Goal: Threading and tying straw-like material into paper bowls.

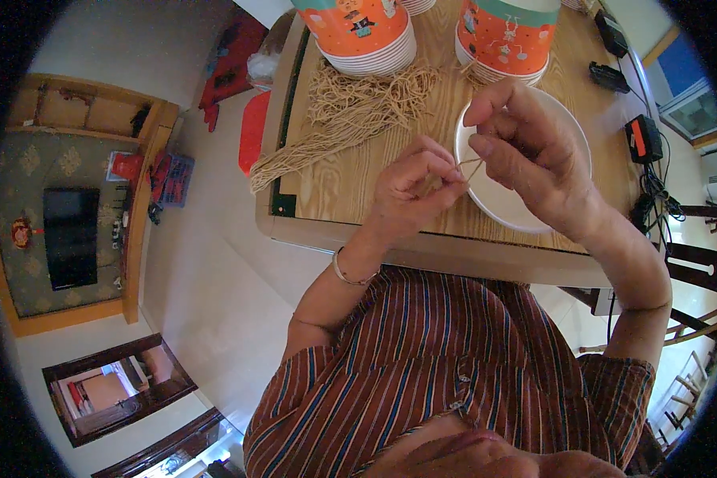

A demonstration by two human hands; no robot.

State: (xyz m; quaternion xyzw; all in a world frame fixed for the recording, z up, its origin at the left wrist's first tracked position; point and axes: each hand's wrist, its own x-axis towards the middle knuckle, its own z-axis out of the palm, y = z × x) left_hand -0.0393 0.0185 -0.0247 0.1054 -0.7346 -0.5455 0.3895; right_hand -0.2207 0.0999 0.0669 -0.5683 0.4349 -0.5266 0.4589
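Observation:
My left hand [421, 187] is closed, with thumb and forefinger pinching a short piece of beige cord [472, 170] that bends into a small loop. Close beside it is my right hand [534, 159], its thumb and forefinger curved and visibly apart. The cord reaches the underside of the right thumb; whether the hidden fingers touch it I cannot make out. Both hands are above the table's near edge, the right one over a round white bowl [498, 209]. Farther left, a loose bundle of beige cords [350, 119] lies spread on the wooden table [327, 195].
Two stacks of orange and green paper tubs, the left stack [358, 36] and the right stack [508, 40], stand at the back; the left one touches the cords. Black adapters [644, 139] and tangled cables [657, 195] line the right edge. A red stool [253, 127] is beyond the left edge.

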